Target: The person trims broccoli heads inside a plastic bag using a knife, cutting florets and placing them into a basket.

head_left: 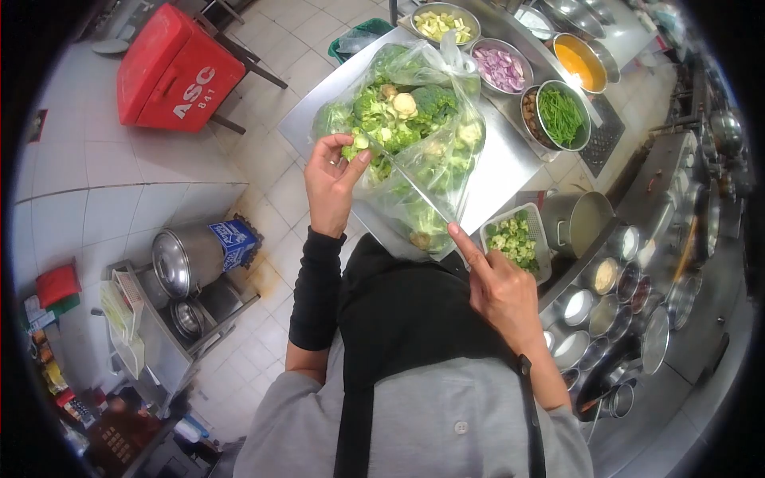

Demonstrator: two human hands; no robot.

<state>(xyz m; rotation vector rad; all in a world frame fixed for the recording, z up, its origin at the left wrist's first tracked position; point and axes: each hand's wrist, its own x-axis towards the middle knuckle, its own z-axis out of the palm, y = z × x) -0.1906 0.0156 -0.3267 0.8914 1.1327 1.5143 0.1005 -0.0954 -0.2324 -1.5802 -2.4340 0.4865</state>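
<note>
A clear plastic bag [470, 171] of broccoli lies on the steel table [510, 151]. At the left edge of the bag, my left hand [335, 171] pinches a small broccoli piece [360, 142] between thumb and fingers. My right hand [502, 291] grips a knife, its index finger stretched along the back of the blade. The knife [418, 190] reaches up and left over the bag, its tip close to the piece in my left hand. Below and right of the bag stands a white basket [544, 253] with cut broccoli florets.
Bowls of chopped onion [500, 68], pale green pieces [443, 24] and green beans [561, 115] stand behind at the right. A large pot [586, 223] is beside the basket. Several small containers line the right counter. A red box [179, 72] stands at the back left.
</note>
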